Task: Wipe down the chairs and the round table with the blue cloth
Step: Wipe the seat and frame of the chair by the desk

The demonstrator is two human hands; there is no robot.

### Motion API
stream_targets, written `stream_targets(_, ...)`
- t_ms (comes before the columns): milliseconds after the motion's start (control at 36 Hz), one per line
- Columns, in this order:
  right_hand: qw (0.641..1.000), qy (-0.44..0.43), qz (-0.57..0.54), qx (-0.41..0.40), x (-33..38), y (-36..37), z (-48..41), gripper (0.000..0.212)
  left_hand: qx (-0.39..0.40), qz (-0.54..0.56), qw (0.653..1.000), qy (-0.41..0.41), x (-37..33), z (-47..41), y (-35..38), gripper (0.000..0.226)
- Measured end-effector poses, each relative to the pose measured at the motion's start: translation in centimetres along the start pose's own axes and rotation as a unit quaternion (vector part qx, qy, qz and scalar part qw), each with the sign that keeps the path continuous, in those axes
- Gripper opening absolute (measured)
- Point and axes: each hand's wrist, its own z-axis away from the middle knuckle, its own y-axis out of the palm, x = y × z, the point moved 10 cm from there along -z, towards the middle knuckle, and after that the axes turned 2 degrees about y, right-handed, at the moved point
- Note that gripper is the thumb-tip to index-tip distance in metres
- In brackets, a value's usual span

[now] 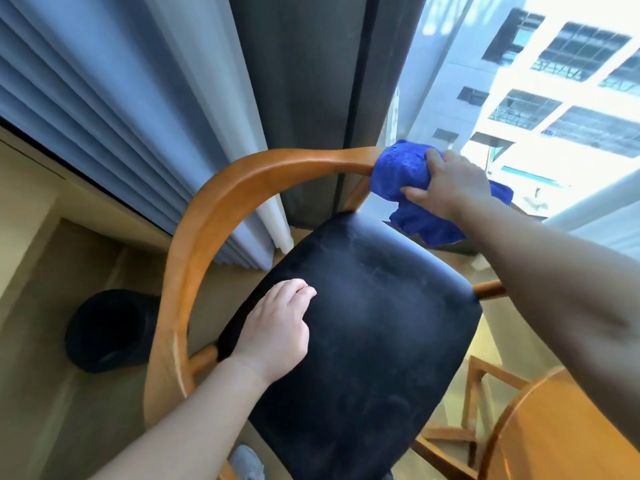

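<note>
A wooden chair with a curved backrest rail (221, 209) and a black padded seat (363, 327) fills the middle of the view. My right hand (446, 183) is closed on the blue cloth (401, 171), which is wrapped around the right end of the curved rail. My left hand (277, 334) rests on the left edge of the black seat with its fingers curled over the padding. The round wooden table (568, 427) shows at the bottom right corner, partly behind my right forearm.
A black round bin (107, 330) stands on the floor left of the chair. Pleated curtains (138, 98) and a dark window frame (311, 81) lie behind the chair. Glass at the right shows buildings outside. Wooden table legs (474, 410) sit beside the seat.
</note>
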Motion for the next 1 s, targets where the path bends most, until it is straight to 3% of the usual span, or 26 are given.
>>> stream_targets(222, 0.997, -0.016, -0.006, 0.080, -3.2, 0.7, 2.7, 0.130, 0.002, 0.014, 0.999, 0.028, -2.8, -0.8, 1.2, 0.043)
stream_targets(500, 0.997, 0.035, -0.003, 0.065, -8.4, 1.9, 6.3, 0.127, 0.005, 0.014, 0.998, 0.065, -6.1, -1.8, 2.3, 0.043)
stream_targets(889, 0.983, 0.155, 0.000, 0.100, -14.7, 3.5, 13.3, 0.119, 0.040, -0.012, 0.999, 0.023, -3.9, 0.1, 0.1, 0.041)
stream_targets(944, 0.979, 0.172, 0.000, 0.108, -15.2, 3.4, 14.0, 0.107, 0.052, -0.027, 0.998, 0.005, -2.5, 1.1, -1.4, 0.041)
stream_targets(1000, 0.979, 0.177, -0.009, 0.098, -15.1, 2.8, 14.7, 0.077, 0.057, -0.042, 0.997, -0.017, -0.9, 2.3, -3.2, 0.042)
